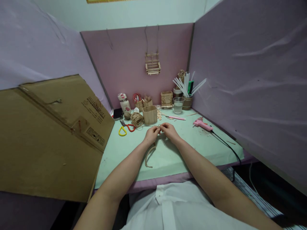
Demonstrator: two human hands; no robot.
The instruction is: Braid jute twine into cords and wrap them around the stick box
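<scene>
My left hand (151,134) and my right hand (169,131) meet over the middle of the table, fingertips pinched close together on thin jute twine (159,125). From beneath my left hand a thicker, braided-looking length of jute cord (148,156) curls down onto the cloth. Just beyond the hands stands a box faced with wooden sticks (150,115). To its left lies a ball of twine (137,119), from which a strand seems to run toward my fingers. Scissors (126,128) with a yellow and a red handle rest left of my hands.
A pink glue gun (203,124) with a black cable lies at the right. A pink cutter (176,118), a plastic cup of water (178,105) and a holder of glue sticks (187,102) stand behind. A large cardboard sheet (55,137) leans along the left edge.
</scene>
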